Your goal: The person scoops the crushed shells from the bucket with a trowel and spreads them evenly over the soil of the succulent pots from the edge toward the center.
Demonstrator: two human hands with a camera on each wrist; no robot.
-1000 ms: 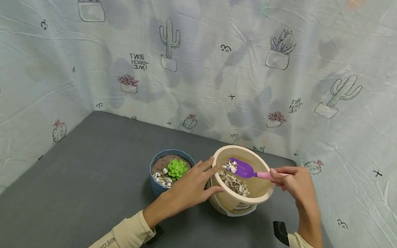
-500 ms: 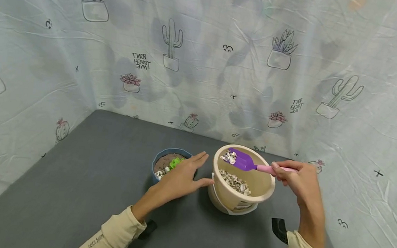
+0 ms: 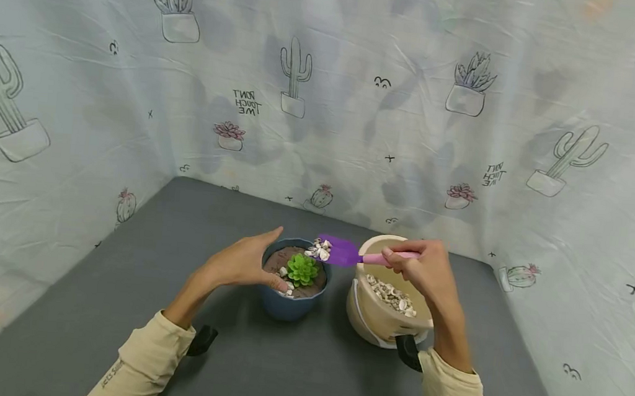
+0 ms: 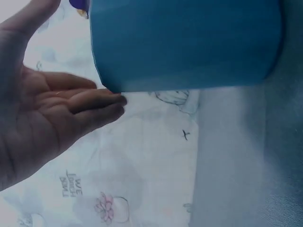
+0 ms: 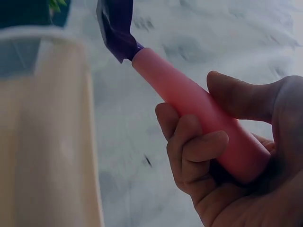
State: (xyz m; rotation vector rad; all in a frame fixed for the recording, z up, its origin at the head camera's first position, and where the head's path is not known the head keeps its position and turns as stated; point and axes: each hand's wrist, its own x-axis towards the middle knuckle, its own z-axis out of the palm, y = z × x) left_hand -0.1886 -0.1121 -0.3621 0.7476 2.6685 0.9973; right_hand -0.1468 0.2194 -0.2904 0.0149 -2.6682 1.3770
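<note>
My right hand [image 3: 421,265] grips the pink handle of a toy shovel [image 5: 189,101], fingers curled round it and thumb along the top. The purple blade carries small white shells [image 3: 320,249] and overlaps the right rim of a blue flowerpot [image 3: 285,307] in the head view. In the pot are brown soil, a green succulent [image 3: 302,270] and some white shells at its left side. Around the pot's left side stands my left hand [image 3: 240,261], thumb and fingers spread apart. The left wrist view shows those fingers close beside the pot's wall.
To the right of the pot stands a cream bucket [image 3: 361,310] with a pile of shells [image 3: 390,296] inside, partly hidden by my right forearm. The grey tabletop [image 3: 281,369] meets a cactus-print sheet [image 3: 347,101] at the back and sides.
My right hand has moved left, bringing the loaded shovel from over the bucket to the flowerpot. My left hand has left the bucket's rim and moved to the pot's left side.
</note>
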